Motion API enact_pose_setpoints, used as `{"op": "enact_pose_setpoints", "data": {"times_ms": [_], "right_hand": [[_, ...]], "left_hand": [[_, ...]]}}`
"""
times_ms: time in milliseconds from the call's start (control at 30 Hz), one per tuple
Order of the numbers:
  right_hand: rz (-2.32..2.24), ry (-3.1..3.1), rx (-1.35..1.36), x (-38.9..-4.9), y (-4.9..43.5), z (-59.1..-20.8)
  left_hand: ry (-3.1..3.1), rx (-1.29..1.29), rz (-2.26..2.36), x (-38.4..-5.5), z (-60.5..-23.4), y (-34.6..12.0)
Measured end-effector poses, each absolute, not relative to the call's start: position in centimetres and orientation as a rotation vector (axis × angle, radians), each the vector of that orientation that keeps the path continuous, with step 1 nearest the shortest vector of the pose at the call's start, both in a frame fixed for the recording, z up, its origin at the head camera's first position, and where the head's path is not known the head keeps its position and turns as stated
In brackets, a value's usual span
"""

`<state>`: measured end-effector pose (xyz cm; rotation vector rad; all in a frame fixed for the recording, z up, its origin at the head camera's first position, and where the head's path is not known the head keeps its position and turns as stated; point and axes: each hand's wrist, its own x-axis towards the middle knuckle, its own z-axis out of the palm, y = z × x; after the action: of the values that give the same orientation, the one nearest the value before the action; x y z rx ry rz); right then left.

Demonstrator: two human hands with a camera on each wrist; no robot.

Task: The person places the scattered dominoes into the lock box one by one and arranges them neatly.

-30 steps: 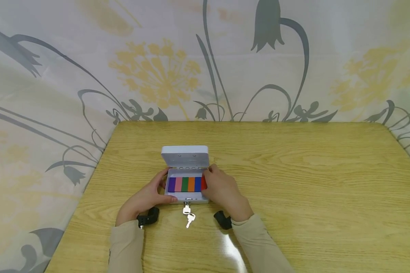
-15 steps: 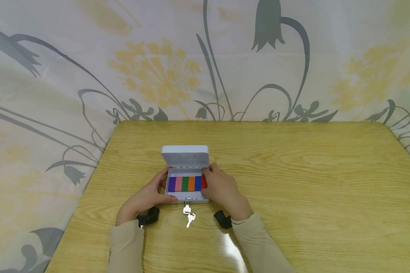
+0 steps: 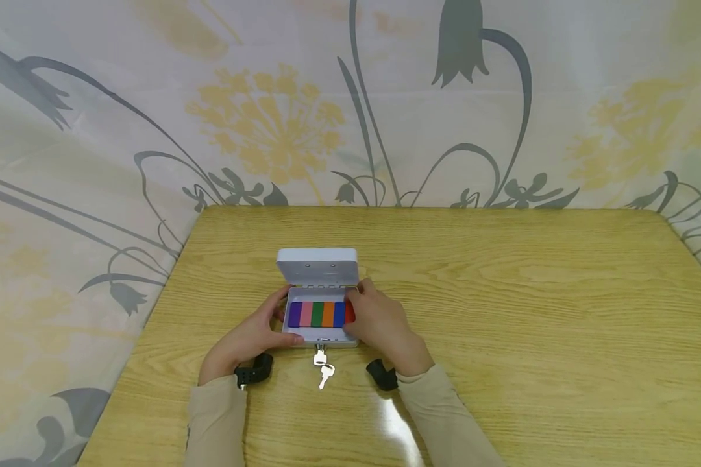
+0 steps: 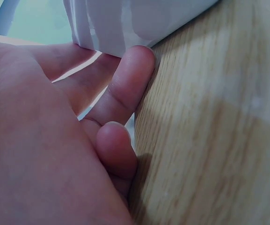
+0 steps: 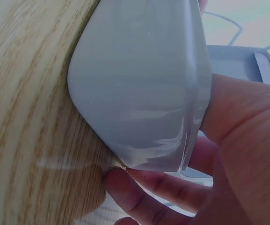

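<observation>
A small white cash box stands on the wooden table with its hinged lid raised. Inside lies a row of coloured blocks: purple, pink, green, orange, blue and red. My left hand grips the box's left end, thumb on the front rim and fingers round the back corner. The right hand reaches over the right wall and pinches the red block between thumb and index finger, partly hiding it. Its other fingers stay outside, near the wall.
Two keys hang from the lock at the front of the box. Black wrist mounts sit by both sleeves. Behind the wooden table hangs a flower-patterned cloth.
</observation>
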<state>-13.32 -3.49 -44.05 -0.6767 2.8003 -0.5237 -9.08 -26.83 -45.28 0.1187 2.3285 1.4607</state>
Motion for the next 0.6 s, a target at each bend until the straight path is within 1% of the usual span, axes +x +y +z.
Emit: {"op": "enact_pose_setpoints", "data": {"times_ms": [433, 600], "right_hand": [[-0.543, 2.784, -0.668, -13.3, -3.4, -43.7], [-0.529, 2.784, -0.66, -13.1, -3.5, -43.8]], "left_hand": [[2.283, 0.13, 1.511, -9.2, -45.3, -26.7], [2.286, 0.12, 1.502, -8.8, -44.0, -26.2]]}}
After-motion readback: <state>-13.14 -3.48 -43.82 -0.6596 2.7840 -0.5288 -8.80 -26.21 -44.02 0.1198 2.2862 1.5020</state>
